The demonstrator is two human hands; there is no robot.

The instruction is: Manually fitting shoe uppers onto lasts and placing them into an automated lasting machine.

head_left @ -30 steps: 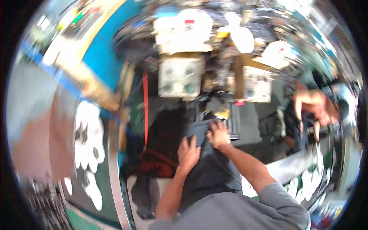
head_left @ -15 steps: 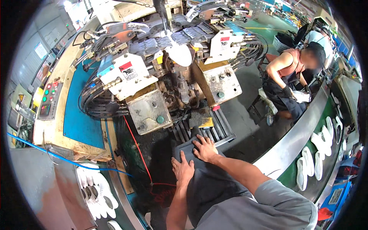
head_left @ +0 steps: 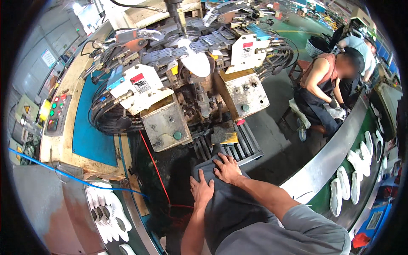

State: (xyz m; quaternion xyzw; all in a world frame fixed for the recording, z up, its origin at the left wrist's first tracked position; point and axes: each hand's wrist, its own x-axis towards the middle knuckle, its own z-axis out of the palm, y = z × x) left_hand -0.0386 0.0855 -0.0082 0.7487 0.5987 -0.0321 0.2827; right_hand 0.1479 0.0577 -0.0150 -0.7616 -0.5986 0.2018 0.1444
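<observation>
Both of my hands lie on the dark cloth (head_left: 231, 208) over my own leg. My left hand (head_left: 201, 188) is spread, thumb inward, holding nothing. Just right of it and a little farther forward, my right hand (head_left: 228, 169) rests with fingers apart, also free of any object. Ahead stands a large machine with two metal control boxes (head_left: 167, 127), each bearing a green button. A white shoe (head_left: 196, 63) sits toe toward me in the middle of the machine, beyond reach of my hands where they lie. Below it is a yellow-marked pedal (head_left: 227, 137) over a slatted metal grate.
At the right, a conveyor (head_left: 316, 208) carries several white shoes (head_left: 335, 197), and a seated person (head_left: 323, 85) works beside it. More white shoes (head_left: 106, 212) lie on a lower rack at left. A blue hose (head_left: 68, 172) and a button panel (head_left: 56, 111) are there too.
My hands stay on my leg, almost unmoved. The view has shifted slightly. The seated person at the right leans a little farther forward, and a person behind has moved.
</observation>
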